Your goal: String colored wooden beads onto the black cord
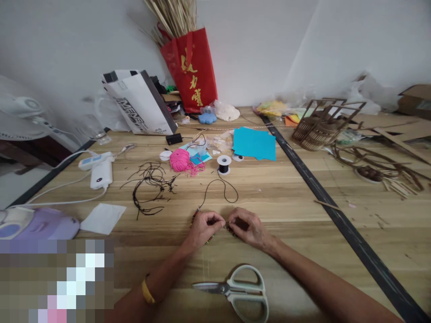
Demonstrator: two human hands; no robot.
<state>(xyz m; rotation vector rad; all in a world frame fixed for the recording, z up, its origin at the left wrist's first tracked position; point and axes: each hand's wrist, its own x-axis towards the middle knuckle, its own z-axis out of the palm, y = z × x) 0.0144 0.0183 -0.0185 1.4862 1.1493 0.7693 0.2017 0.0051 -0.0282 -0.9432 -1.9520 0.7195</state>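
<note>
My left hand (pixel 204 228) is closed in a pinch, with a string of small coloured beads (pixel 209 240) running under and beside it. My right hand (pixel 249 228) pinches too, its fingertips almost meeting the left ones over a dark beaded bit of the strand. The exact spot between the fingertips is too small to make out. From the beads by my left hand, a thin black cord (pixel 216 180) loops away to a white spool of black cord (pixel 224 165). White-handled scissors (pixel 247 289) lie just below my hands, blades pointing left.
Left of the spool are a pink yarn ball (pixel 179 160) and tangled black cord scraps (pixel 148 186). Blue sheets (pixel 254 143) lie behind. A white power bank (pixel 101 172) with cables sits left; woven baskets (pixel 318 130) stand right. A red bag (pixel 193 67) leans against the wall.
</note>
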